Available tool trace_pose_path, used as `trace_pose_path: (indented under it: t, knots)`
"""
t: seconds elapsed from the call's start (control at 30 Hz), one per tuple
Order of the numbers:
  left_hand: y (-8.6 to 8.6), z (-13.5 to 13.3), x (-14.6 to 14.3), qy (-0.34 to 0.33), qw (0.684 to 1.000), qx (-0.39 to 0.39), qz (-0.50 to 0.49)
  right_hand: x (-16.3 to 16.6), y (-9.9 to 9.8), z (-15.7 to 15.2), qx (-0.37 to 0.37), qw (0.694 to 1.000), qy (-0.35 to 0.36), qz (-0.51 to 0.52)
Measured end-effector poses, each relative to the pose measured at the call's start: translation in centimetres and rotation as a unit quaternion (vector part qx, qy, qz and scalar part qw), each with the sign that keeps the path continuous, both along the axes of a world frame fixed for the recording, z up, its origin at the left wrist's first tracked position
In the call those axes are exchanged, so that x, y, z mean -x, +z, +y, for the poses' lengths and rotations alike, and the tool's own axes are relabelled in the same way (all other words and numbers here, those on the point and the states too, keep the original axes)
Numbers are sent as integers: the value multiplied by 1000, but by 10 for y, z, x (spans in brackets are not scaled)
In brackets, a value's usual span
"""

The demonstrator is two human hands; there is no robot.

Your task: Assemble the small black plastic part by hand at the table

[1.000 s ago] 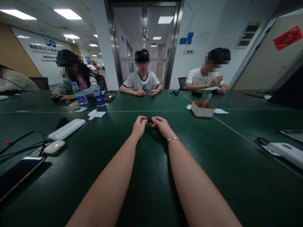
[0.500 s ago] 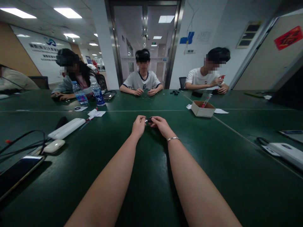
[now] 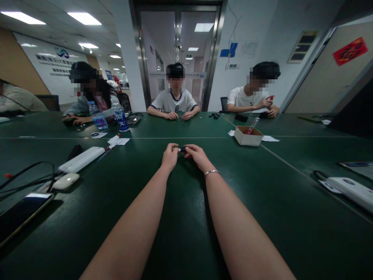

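Note:
Both my arms stretch out over the dark green table (image 3: 180,217). My left hand (image 3: 169,156) and my right hand (image 3: 197,155) meet at the middle, fingers pinched on a small black part (image 3: 183,149) with a bit of silver on it, held just above the tabletop. A thin bracelet (image 3: 211,172) circles my right wrist. The part is too small to make out in detail.
A small cardboard box (image 3: 248,136) with a red-tipped tube stands at right. On the left lie a white case (image 3: 81,159), a white mouse-shaped device (image 3: 65,181), cables, a phone (image 3: 20,213) and water bottles (image 3: 120,117). A white device (image 3: 351,189) lies at right. Three people sit across the table.
My hands stay pinched on the small part, with only slight finger movement. The view has shifted a little; the person at the far right raised a red item.

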State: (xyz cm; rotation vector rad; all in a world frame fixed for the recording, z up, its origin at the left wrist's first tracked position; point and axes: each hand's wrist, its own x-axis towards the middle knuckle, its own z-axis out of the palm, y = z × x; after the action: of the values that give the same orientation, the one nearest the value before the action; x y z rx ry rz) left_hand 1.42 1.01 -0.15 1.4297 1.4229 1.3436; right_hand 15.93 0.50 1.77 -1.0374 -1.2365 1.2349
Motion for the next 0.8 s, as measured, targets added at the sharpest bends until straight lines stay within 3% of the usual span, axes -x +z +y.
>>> trace_pose_path:
  t: [0.17,0.8]
  knots:
    - [0,-1,1,-21,1000,-2,8,-1,-3,2,-1,1000,-1,10]
    - [2,-2,0,-6,1000,-14,2,-3,-3,1,-11,999,24,-21]
